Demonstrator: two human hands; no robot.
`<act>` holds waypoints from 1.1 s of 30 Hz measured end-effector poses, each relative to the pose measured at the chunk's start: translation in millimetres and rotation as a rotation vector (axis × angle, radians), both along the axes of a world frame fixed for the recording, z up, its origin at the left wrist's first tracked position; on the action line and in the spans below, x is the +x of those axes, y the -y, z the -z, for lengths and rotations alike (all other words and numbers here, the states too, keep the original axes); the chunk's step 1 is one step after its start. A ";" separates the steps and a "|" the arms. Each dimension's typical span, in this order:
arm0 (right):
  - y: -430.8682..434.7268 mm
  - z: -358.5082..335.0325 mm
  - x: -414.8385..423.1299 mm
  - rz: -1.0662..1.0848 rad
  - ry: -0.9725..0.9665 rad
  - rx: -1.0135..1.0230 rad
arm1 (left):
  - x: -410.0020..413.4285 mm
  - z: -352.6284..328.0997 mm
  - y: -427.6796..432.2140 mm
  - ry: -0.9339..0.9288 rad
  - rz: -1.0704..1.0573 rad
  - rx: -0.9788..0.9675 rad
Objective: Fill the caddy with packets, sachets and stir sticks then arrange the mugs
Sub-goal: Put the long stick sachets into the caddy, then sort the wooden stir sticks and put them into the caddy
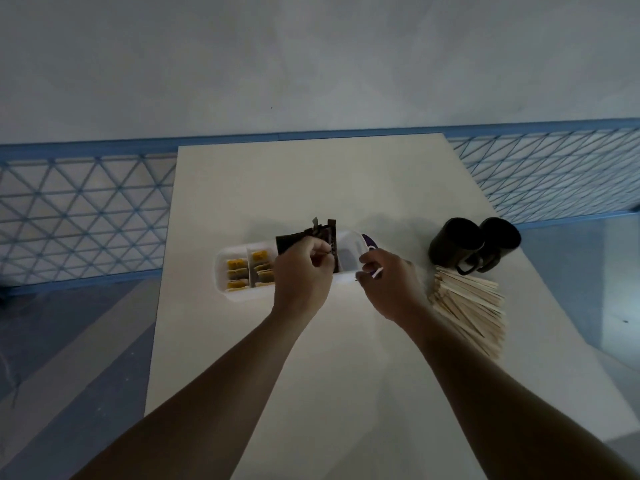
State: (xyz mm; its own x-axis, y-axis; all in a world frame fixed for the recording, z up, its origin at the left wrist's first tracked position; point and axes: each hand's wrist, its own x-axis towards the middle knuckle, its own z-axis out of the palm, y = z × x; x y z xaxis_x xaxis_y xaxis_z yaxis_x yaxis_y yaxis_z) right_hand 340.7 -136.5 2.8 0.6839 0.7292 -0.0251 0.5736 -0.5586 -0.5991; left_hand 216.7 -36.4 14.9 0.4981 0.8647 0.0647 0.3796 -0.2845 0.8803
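White table (pixel 311 174), white caddy (pixel 221 271) mid-table, stir sticks (pixel 471 306) heaped to its right, two dark mugs (pixel 453 244) touching behind them, left grip (pixel 304 271) clasping dark packets (pixel 287 242) in the caddy's middle compartment, right grip (pixel 391 282) pinching a purple-and-white packet (pixel 367 241) at its right end, yellow sachets (pixel 237 273) filling the left compartments

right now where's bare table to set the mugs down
The widest bare stretch is the far table, between the caddy and the back edge. The near-left corner, beside the left forearm, is also free. Crowded: the right side, where the mugs sit by the stir sticks, and the caddy, where the left hand grips dark sachets beside the right hand.
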 end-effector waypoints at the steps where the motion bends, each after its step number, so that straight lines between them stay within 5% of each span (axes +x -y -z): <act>1: 5.8 0.9 -0.1 0.014 0.009 -0.005 | 0.2 2.4 4.5 -0.017 0.026 -0.014; 21: 134.2 24.9 83.2 0.302 0.054 -0.218 | 61.5 32.5 109.3 -0.438 0.337 -0.464; 33: 153.9 35.2 164.2 0.050 0.080 -0.340 | 139.5 48.4 156.9 -0.527 0.232 -0.652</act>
State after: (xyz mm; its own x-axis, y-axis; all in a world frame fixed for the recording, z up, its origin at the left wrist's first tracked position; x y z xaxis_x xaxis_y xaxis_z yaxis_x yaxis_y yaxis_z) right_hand 504.9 -290.4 -32.3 0.7278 0.6541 -0.2061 0.5783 -0.7468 -0.3285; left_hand 356.2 -193.4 -33.6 0.4921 0.5219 -0.6968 0.7783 0.0949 0.6207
